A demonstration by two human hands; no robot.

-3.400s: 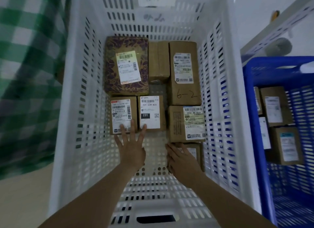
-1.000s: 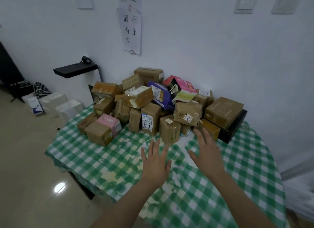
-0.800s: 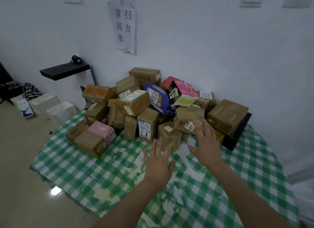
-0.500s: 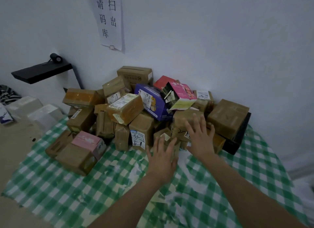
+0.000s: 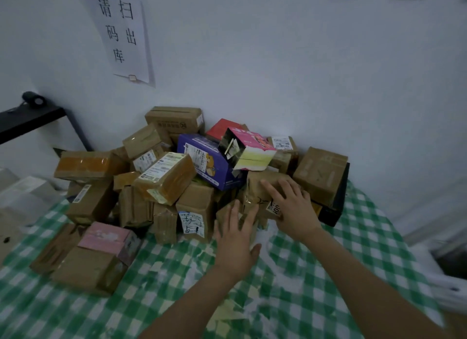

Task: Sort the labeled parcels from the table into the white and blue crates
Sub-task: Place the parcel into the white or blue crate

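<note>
A heap of labeled parcels, mostly brown cardboard, is stacked against the wall on the table with a green checked cloth (image 5: 353, 237). My right hand (image 5: 290, 207) lies with spread fingers on a crumpled brown parcel (image 5: 257, 187) at the front of the heap. My left hand (image 5: 237, 240) reaches with straight fingers to a small brown parcel (image 5: 225, 214) just below it, touching its front. Neither hand grips anything. The white and blue crates are out of view.
A purple box (image 5: 209, 161) and a pink box (image 5: 247, 149) sit on top of the heap. A pink-topped parcel (image 5: 106, 237) lies at the front left. A black shelf (image 5: 30, 118) and a paper sign (image 5: 123, 32) are on the wall.
The view swung from the white crate to the table. Both hands advanced toward the heap; the right hand has landed on the crumpled parcel and the left reached the small one.
</note>
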